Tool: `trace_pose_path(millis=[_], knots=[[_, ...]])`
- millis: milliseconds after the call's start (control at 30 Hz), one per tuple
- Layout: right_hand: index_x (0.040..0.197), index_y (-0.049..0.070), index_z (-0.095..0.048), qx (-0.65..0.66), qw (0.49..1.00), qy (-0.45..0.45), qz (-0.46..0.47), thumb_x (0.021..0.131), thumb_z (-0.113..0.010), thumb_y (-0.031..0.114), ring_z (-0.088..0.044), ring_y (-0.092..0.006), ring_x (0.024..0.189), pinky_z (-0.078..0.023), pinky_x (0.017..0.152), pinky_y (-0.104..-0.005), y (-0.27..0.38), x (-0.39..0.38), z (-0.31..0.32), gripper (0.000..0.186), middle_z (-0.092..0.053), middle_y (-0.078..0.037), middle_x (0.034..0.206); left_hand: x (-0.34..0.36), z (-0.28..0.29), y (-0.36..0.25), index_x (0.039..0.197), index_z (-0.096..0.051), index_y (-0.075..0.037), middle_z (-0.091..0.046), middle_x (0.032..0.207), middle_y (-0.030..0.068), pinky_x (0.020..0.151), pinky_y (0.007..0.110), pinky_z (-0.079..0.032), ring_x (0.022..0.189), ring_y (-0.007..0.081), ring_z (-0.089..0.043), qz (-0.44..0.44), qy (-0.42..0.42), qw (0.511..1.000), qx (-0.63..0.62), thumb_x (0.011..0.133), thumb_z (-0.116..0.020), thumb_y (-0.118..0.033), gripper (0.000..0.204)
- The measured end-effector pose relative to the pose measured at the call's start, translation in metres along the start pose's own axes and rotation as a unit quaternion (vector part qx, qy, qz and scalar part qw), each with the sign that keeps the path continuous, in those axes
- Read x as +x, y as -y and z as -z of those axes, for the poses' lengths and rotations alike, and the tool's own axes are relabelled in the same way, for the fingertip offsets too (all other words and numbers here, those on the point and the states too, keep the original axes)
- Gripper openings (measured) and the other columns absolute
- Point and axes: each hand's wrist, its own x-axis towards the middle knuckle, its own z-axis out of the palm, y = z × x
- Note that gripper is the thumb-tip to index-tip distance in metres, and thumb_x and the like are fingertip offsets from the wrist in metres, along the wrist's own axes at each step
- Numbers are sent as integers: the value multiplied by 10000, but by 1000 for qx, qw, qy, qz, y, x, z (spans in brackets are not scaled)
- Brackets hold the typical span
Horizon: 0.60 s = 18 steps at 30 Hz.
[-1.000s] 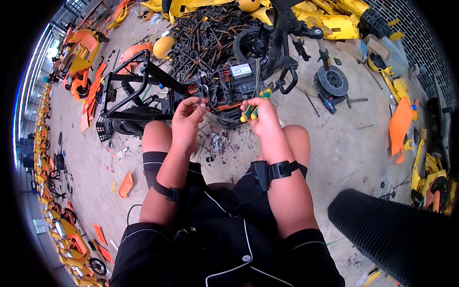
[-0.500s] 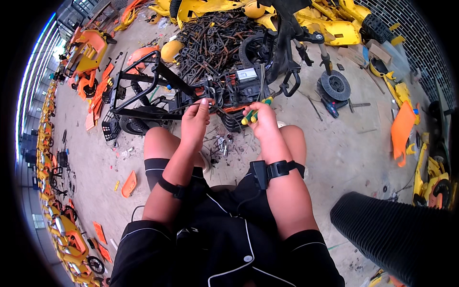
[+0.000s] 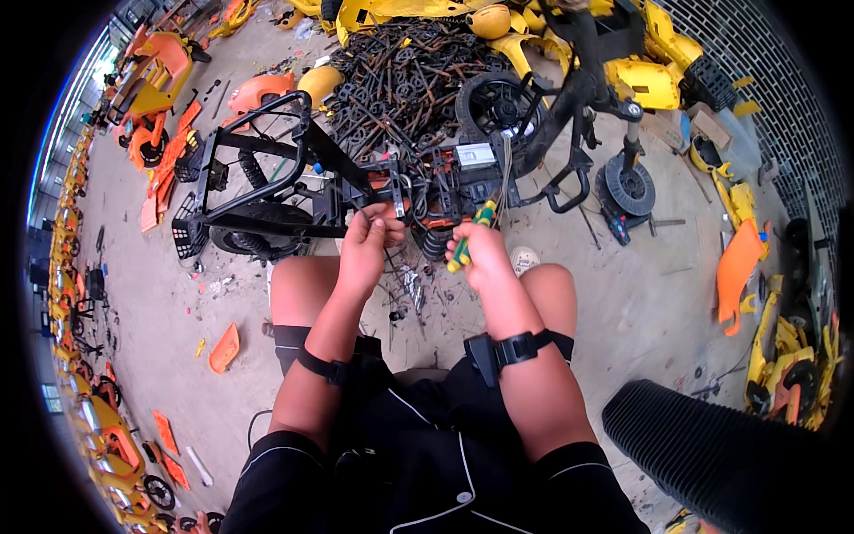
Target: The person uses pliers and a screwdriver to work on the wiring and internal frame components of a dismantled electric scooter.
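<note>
Before me lies a stripped scooter frame (image 3: 267, 214) of black tubes, with a tangle of cables (image 3: 442, 178) and a silver-topped box (image 3: 474, 157) in its middle. My left hand (image 3: 366, 247) is at the frame's near edge, thumb and fingers pinched together; whatever is between them is too small to make out. My right hand (image 3: 485, 254) is closed around pliers (image 3: 459, 258) with green-and-yellow grips, just short of the cables; their jaws cannot be made out. A coil spring (image 3: 436, 243) sits between the hands.
Behind the frame is a heap of dark metal parts (image 3: 391, 84), with yellow panels (image 3: 645, 84) beyond. A power drill (image 3: 616, 222) lies by a grey disc (image 3: 630, 184) to the right. A black ribbed hose (image 3: 703, 445) rises at lower right. Orange panels (image 3: 224, 348) lie at left.
My left hand has come down and slightly right, its fingers now lower at the frame's edge. The right hand has turned, with the pliers' grips more upright. The view has shifted slightly.
</note>
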Motion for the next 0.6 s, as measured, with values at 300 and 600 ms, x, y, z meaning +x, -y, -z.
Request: trace_pose_path(millis=[300, 600], knots=[[1222, -80, -492, -491, 833, -205, 153, 751, -695, 251, -657, -350, 916, -531, 791, -433, -10, 90, 16, 610, -626, -207, 950, 72, 8, -19, 1250, -562, -52, -559, 771, -3, 547, 222, -363, 596, 66, -429, 38, 89, 994, 44, 1064, -442, -260, 304], [1341, 55, -477, -699, 650, -201, 219, 753, -765, 174, -528, -402, 1171, -473, 964, -470, -1, 172, 31, 666, -511, -206, 1270, 88, 16, -32, 1181, -603, -22, -599, 827, 10, 631, 226, -453, 692, 66, -521, 32, 109, 993, 24, 1036, -500, -147, 218]])
